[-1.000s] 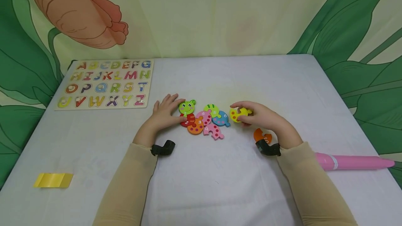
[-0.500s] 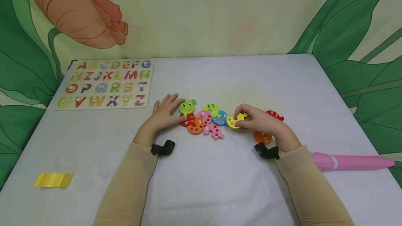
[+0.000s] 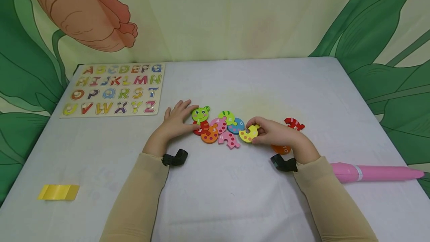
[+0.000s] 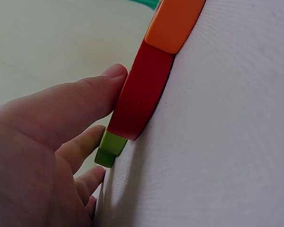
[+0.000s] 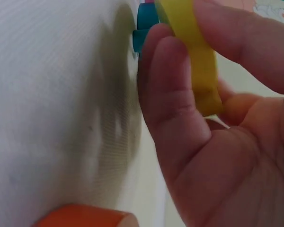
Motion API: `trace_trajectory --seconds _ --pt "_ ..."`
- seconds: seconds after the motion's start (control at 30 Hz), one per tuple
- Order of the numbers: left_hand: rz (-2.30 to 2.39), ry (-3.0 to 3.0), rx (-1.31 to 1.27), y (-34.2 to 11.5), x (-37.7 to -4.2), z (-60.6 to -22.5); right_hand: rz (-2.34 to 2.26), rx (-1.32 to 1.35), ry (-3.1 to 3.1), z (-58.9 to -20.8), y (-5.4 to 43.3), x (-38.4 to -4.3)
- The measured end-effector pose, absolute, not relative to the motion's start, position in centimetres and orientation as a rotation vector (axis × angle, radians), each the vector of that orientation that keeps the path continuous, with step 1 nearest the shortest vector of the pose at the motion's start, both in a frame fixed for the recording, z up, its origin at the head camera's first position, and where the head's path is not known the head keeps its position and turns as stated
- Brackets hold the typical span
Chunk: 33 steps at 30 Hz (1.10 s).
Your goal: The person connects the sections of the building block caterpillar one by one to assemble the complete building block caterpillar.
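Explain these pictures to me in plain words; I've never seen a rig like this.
There is no robot here: a person works bare-handed. The wide picture comes from a camera on the person's head, looking down; the two close-ups come from cameras on the left and right wrists. On the white-covered table lie colourful puzzle pieces, a board of letters, a pink object and a yellow strip. The left hand touches the red piece with its thumb, beside the green smiling piece; the right hand pinches a yellow spotted piece near the blue one.
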<state>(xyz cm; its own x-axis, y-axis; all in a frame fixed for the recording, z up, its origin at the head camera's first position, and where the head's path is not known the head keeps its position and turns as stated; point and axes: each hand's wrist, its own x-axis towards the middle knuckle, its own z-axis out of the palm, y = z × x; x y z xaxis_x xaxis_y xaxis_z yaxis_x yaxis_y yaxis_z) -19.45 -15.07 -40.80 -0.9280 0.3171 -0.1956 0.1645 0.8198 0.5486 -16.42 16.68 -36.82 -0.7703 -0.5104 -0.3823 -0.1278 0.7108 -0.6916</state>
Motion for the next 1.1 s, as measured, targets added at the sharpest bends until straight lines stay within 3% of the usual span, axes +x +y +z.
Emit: trace_trajectory --seconds 0.2,0.5,1.1 --pt "0.790 2.728 0.372 -15.11 -19.49 -40.89 -0.863 -0.568 2.383 -36.96 16.57 -16.36" --pt "0.797 2.725 0.384 -15.07 -19.47 -40.76 -0.900 -0.433 2.393 -37.30 16.62 -16.61" --pt "0.780 2.720 0.362 -15.07 -19.46 -40.86 -0.775 -0.480 2.533 -37.44 16.51 -16.28"
